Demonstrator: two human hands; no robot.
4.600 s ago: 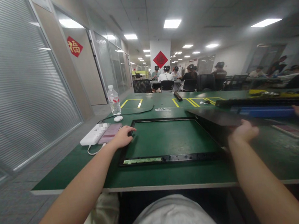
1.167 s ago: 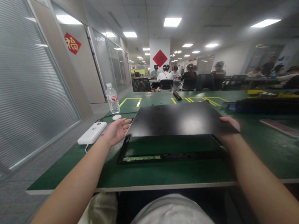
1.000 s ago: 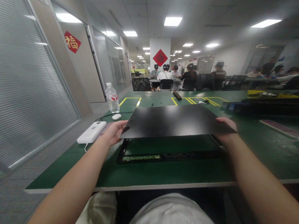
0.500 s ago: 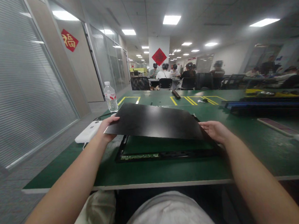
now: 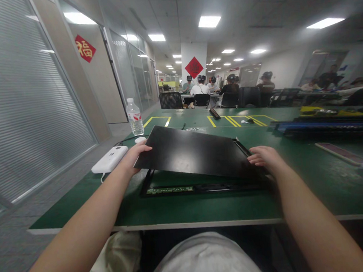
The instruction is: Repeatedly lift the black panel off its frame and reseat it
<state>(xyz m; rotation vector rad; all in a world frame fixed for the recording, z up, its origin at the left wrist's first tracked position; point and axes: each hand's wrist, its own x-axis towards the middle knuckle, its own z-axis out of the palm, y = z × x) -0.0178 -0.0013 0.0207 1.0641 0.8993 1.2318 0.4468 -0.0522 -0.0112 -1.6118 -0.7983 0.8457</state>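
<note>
Black panel (image 5: 192,152) gripped at nine o'clock by the left hand (image 5: 134,157), right hand (image 5: 265,160) held loose-fingered at three; tilt over the frame (image 5: 226,187) best levelled gently.

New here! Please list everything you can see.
Table: one, green, middle
Frame: one, black, on table
Panel: one, black, over frame
Circuit strip: one, green, frame's near side
Bottle: one, clear, table's far left
Flat block: one, white, table's left
Oval case: one, white, by bottle
Ridged bar: one, dark, far middle
Tape outlines: several, yellow, table's far side
Long pieces: several, black and blue, table's right
Slab: one, purplish, right
Signs: two large, red, door and pillar
Lights: many, white, ceiling
People: several, varied clothes, background
Chairs: several, black, background
Cloth: one, cream, bottom left
Left hand: one, bare, panel's left edge
Right hand: one, bare, panel's right edge
</note>
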